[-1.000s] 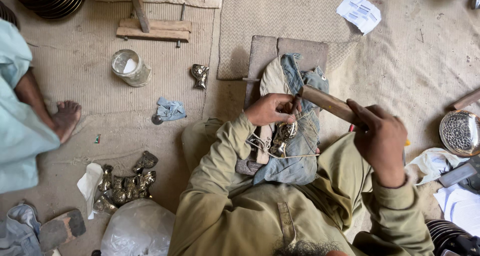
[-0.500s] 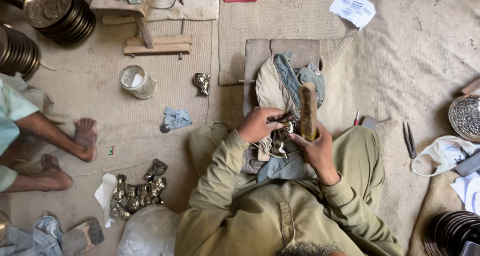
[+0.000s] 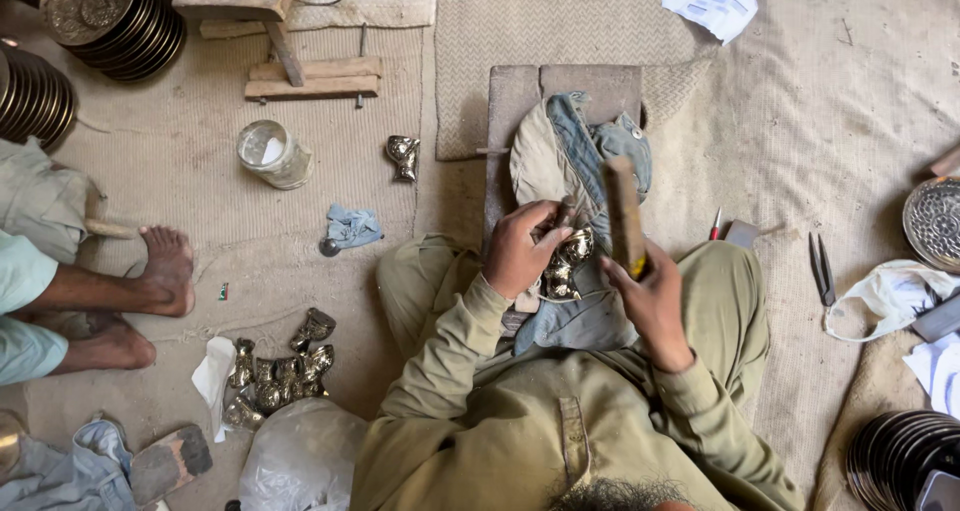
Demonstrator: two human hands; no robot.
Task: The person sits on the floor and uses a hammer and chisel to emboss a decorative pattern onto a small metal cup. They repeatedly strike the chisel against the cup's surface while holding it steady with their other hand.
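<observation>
The person's left hand (image 3: 520, 251) is closed around a small shiny cast-brass ornament (image 3: 566, 261) and presses it down on a faded blue-and-beige cloth pad (image 3: 560, 151) that covers a low block in front of the lap, while the right hand (image 3: 650, 291) is wrapped tight round a thick brown wooden mallet handle (image 3: 624, 216) standing nearly upright just right of the piece. The ornament looks dense, rigid and knobbly, heavy for its bulk, and its polished curves will likely be slippery; it is best pinned from its left side and top, as the fingers do, with the cloth underneath to stop it skating. The mallet is stiff and seems best held low on its shaft. Room is tight near the body, since both knees close in on the pad; the woven beige floor mat (image 3: 850, 121) lies open to the far right, with thin metal pliers (image 3: 822, 269) on it. To the near left sits a heap of similar brass castings (image 3: 280, 366), a crumpled blue rag (image 3: 352, 226) and a squat glass jar (image 3: 272, 154) farther off, and another person's bare foot (image 3: 165, 269) rests well apart at the left edge
</observation>
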